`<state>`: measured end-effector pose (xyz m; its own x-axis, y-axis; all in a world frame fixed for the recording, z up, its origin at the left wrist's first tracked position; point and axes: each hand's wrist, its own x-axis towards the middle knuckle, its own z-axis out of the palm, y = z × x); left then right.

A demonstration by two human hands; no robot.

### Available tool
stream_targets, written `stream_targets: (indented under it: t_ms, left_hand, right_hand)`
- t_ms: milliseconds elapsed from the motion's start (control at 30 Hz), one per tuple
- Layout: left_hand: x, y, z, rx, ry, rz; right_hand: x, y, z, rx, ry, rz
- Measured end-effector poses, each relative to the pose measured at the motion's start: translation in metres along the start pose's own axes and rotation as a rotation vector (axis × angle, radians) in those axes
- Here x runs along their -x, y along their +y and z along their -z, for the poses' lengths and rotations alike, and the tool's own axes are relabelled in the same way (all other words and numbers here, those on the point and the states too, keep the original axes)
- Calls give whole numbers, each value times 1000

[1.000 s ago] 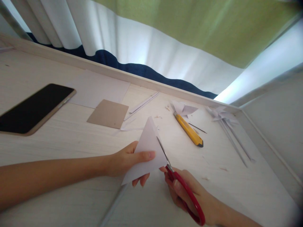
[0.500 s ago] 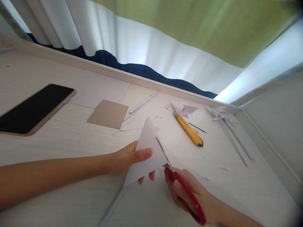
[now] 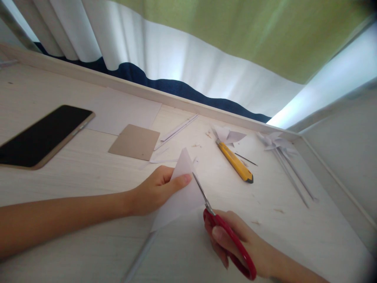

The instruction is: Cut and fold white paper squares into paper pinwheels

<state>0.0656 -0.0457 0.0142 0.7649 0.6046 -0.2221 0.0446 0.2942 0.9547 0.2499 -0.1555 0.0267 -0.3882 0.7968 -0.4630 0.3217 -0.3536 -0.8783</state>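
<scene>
My left hand pinches a piece of white paper, thumb on top and the other fingers mostly hidden behind it. The paper's pointed corner stands up away from me. Red-handled scissors are in my right hand, with fingers through the loops. Their metal blades lie along the paper's right edge, close to my left thumb; whether they cut into the sheet I cannot tell. Below the paper, a white rolled-paper stick lies on the table, its upper end meeting the sheet's lower corner.
A black-screened phone lies left, beside a white sheet and a beige square card. Paper strips lie behind my hands. A yellow utility knife and paper pinwheels on sticks are at right. A raised ledge borders the table.
My left thumb has moved slightly up the paper, and its lower fingers no longer show beneath. The sheet has tilted a little. The scissors have shifted slightly left.
</scene>
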Motion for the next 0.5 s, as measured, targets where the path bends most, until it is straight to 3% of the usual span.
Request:
stream_targets:
  t_ms: [267,500]
  left_hand:
    - [7,2,-3,-117,-87,-24]
    - [19,12,-8,-137,-93,-62]
  right_hand:
    - [-1,-5,-6,-21,71,-88]
    - [6,-3,-9,-214,-22,-121]
